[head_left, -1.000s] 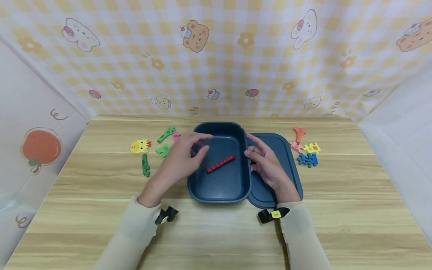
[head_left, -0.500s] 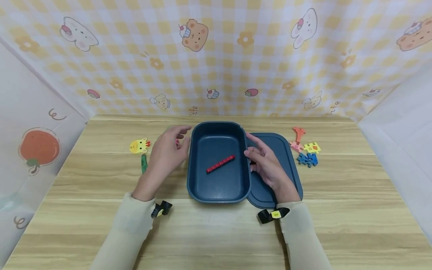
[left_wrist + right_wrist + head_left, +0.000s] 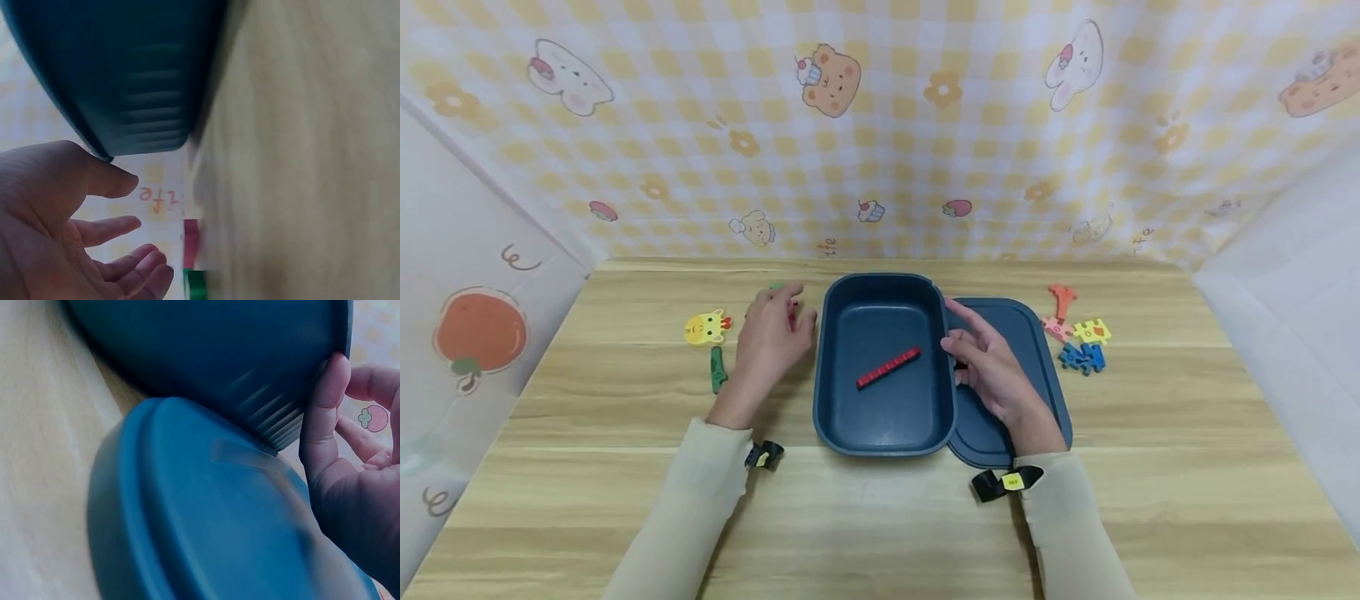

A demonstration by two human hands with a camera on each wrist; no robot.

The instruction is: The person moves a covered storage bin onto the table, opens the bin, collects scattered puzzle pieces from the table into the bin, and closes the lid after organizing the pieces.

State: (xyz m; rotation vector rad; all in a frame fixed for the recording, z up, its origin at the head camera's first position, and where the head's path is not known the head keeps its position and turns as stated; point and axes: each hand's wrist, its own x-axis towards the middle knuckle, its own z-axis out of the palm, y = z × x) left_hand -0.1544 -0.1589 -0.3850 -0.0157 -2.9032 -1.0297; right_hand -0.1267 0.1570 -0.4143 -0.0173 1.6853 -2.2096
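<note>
looked like the reach-for-a-piece step tbh. left hand (image 3: 772, 336) was loosely spread, empty, near the pink piece (image 3: 191, 244) and green piece (image 3: 196, 285), left of the box (image 3: 883, 429). right hand (image 3: 996, 367), fingers relaxed, just touched the box's side. next move probably needed a neat pinch.

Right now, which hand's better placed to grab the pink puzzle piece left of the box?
Probably left: the left hand is beside the pink puzzle piece, holding nothing; the right hand touches the right side of the dark blue box.
</note>
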